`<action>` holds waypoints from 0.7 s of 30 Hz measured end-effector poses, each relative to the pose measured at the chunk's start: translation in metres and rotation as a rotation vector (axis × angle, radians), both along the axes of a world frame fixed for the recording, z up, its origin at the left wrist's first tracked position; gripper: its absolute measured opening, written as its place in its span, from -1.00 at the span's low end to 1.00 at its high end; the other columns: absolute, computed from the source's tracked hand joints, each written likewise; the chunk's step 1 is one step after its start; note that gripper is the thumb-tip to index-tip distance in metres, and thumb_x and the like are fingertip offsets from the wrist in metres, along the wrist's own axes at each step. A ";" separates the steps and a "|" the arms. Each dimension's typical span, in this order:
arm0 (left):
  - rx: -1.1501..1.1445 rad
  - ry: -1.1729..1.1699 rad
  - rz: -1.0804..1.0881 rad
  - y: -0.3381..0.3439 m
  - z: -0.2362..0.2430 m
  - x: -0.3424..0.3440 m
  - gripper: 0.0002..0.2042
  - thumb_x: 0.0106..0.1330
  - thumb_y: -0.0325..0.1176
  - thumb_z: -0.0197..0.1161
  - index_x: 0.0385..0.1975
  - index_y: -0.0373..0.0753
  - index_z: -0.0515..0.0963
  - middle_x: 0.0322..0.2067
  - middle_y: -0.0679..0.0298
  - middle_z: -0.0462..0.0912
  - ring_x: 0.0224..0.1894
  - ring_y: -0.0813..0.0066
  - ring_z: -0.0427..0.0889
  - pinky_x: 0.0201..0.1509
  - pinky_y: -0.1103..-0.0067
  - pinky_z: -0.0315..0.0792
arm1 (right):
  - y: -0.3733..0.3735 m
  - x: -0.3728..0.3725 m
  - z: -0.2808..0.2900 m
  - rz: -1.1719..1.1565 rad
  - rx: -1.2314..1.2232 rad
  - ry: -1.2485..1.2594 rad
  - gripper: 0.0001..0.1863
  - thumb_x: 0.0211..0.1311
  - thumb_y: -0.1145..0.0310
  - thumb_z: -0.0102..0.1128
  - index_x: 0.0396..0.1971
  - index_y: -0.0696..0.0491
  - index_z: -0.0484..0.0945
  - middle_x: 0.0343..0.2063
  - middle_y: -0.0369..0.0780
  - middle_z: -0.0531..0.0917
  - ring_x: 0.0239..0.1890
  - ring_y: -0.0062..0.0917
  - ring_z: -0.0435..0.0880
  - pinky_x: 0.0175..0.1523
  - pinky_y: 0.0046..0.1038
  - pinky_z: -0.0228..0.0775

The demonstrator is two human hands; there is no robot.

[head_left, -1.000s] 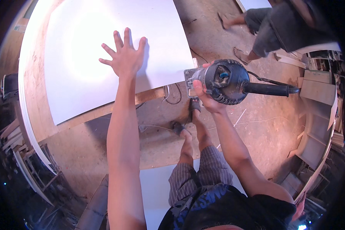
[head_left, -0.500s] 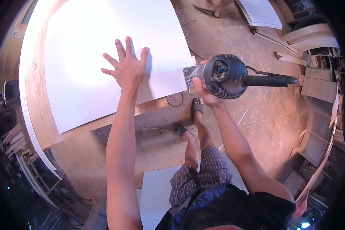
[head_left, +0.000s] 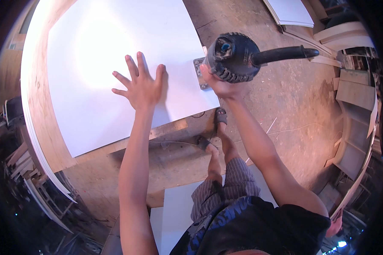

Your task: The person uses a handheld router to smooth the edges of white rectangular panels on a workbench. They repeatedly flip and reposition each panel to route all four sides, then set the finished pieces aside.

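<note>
A large white board (head_left: 102,114) lies flat on a wooden support in front of me. My left hand (head_left: 144,90) presses on its face, palm down and fingers spread. At the board's right edge, my right hand (head_left: 225,87) is wrapped round the body of a trim router (head_left: 237,59) with a black ribbed top and a thick black cord sleeve pointing right. The router's base plate (head_left: 201,73) overlaps the edge of the board. Its bit is hidden, as are most of my right fingers behind the tool.
Bare wood (head_left: 40,106) borders the board on the left. White panels (head_left: 290,12) are stacked at the far right, near a curved wooden piece (head_left: 342,35). Box-like wooden parts (head_left: 354,136) line the right side. Wood scraps (head_left: 23,163) lie at left; a thin cable crosses the floor.
My right hand and the router have moved farther from me along the board's right edge. My left hand stays spread on the board.
</note>
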State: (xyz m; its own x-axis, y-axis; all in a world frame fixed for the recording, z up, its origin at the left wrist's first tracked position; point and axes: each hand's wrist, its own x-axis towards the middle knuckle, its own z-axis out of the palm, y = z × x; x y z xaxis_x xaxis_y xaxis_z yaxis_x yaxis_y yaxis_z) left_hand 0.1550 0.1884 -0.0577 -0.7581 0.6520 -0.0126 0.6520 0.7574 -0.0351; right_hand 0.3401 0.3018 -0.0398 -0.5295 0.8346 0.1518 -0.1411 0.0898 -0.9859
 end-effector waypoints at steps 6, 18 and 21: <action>-0.047 -0.001 0.002 0.001 0.001 -0.001 -0.16 0.30 0.46 -0.25 0.51 0.15 -0.06 0.54 0.27 -0.23 0.48 -0.42 -0.36 0.29 -0.45 -0.30 | 0.032 -0.030 -0.002 -0.161 0.373 -0.023 -0.55 -0.12 0.44 0.51 -0.16 0.12 0.54 -0.34 -0.32 0.66 -0.34 -0.66 0.65 -0.19 -0.58 0.55; -0.075 -0.062 -0.006 0.004 0.014 -0.002 -0.17 0.30 0.36 -0.06 0.51 0.09 -0.03 0.54 0.21 -0.20 0.47 -0.46 -0.38 0.28 -0.45 -0.32 | 0.084 -0.086 -0.004 -0.278 0.420 0.078 -0.54 -0.20 0.38 0.55 -0.22 0.12 0.57 -0.42 -0.31 0.68 -0.42 -0.63 0.67 -0.25 -0.57 0.55; -0.078 -0.086 -0.037 0.003 0.015 -0.004 -0.16 0.30 0.33 -0.03 0.51 0.08 -0.04 0.54 0.20 -0.23 0.46 -0.47 -0.43 0.27 -0.46 -0.33 | 0.096 -0.101 0.008 -0.276 0.434 0.089 -0.48 -0.24 0.35 0.56 -0.19 0.13 0.57 -0.38 -0.28 0.71 -0.39 -0.59 0.71 -0.23 -0.54 0.58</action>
